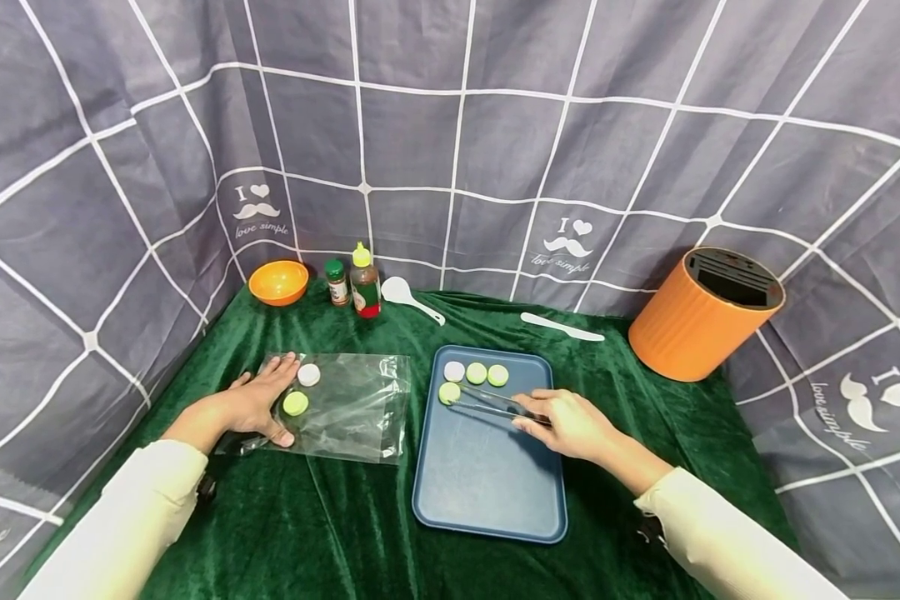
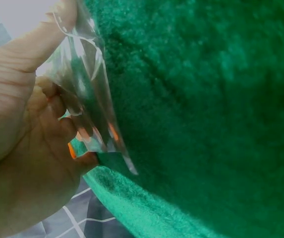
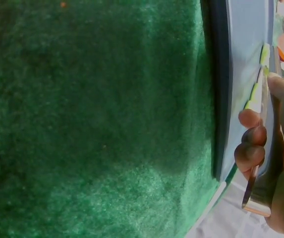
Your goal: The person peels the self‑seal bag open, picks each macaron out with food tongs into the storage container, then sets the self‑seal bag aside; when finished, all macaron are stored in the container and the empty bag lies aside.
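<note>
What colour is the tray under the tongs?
Blue: the tray under the tongs shows best in the head view.

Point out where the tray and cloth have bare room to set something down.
The near half of the tray is bare, below the tongs in the right hand. Green cloth lies free between the sleeves. Crowded: the tray's far edge with four discs, and the bag under the left hand.
</note>
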The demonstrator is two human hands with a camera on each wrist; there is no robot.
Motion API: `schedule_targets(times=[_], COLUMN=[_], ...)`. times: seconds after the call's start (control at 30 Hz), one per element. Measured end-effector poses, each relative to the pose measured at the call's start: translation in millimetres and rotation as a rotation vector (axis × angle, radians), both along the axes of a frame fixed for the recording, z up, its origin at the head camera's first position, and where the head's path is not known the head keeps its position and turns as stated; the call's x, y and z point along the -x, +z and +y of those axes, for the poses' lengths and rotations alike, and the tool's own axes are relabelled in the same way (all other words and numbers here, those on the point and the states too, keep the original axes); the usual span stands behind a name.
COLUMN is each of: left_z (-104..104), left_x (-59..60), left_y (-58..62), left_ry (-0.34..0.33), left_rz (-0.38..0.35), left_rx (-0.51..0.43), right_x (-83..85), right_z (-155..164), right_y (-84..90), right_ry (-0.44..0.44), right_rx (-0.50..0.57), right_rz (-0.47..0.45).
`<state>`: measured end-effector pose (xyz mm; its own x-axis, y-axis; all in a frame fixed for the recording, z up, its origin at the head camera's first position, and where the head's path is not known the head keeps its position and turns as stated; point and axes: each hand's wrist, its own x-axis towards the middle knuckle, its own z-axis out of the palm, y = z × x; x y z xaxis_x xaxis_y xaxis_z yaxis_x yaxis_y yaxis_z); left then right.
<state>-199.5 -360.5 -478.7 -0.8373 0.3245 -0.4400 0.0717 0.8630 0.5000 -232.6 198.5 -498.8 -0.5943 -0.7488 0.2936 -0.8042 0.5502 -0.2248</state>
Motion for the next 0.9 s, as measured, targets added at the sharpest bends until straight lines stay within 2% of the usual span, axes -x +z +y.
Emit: schedule_targets(times=[0.13, 0.37, 0.4, 0.73, 0.9], left_z=[-4, -1, -2, -7, -9], left_x=[0.4, 0.2, 0.6, 0.4, 3.7], left_y=[-5.7, -1.4, -3.6, -5.1, -13.4], left_ry=[0.006, -0.002, -0.005, 0.004, -0.009], left_rz=[0.007, 0.005, 0.01, 0.019, 0.024], left_rx=[-0.019, 0.005, 0.002, -0.027, -0.052], right_x=[0.3, 3.7, 4.3, 11.3, 14.7], right_z=[-1, -11, -14, -70, -100], right_y=[2.9, 7.8, 8.7, 12.8, 14.7], right_ry=[-0.015, -0.026, -0.023, 0.047, 0.049], right_rx=[-0.004, -0.015, -0.016, -0.068, -0.13], right_rz=[-0.026, -0.026, -0.018, 0.08, 0.119])
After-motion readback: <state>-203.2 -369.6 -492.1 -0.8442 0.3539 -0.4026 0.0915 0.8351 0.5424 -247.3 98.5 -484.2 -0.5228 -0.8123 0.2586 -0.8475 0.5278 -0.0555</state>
